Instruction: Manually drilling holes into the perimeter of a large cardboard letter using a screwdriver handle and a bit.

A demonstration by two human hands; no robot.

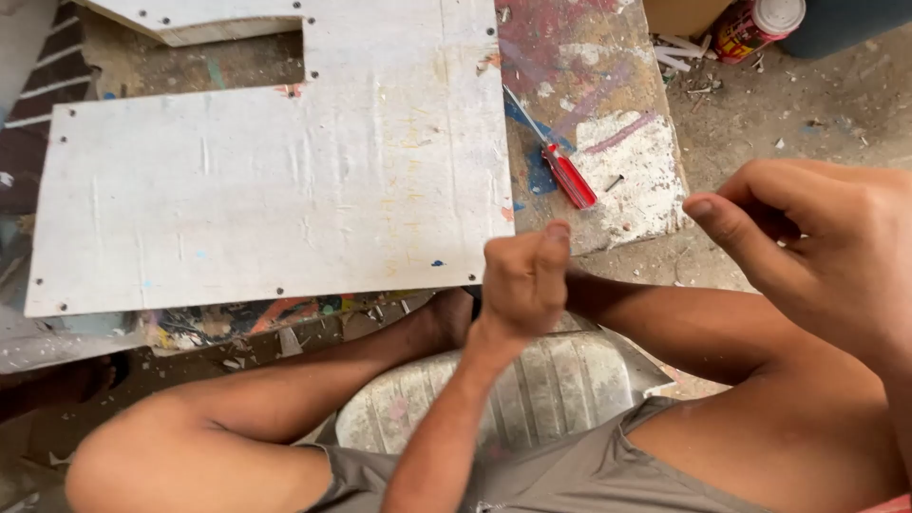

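My left hand (pixel 524 277) is balled into a fist with the thumb up, just off the near right corner of a white cut-out panel (pixel 285 180). Nothing shows in the fist. Small screws dot the panel's edges. My right hand (pixel 817 247) hovers close to the camera at the right, fingers curled toward the thumb. Whether it pinches anything is hidden. A red-handled screwdriver (pixel 568 174) lies on the paint-stained board (pixel 589 76) beyond my left hand, with a small dark screw (pixel 615 180) beside it.
My bare legs and grey shorts fill the bottom of the view, over a ribbed white seat (pixel 541 389). A spray can (pixel 755 24) lies at the top right on the dusty floor (pixel 807 104), next to white scraps. Another board piece (pixel 190 19) lies at the top left.
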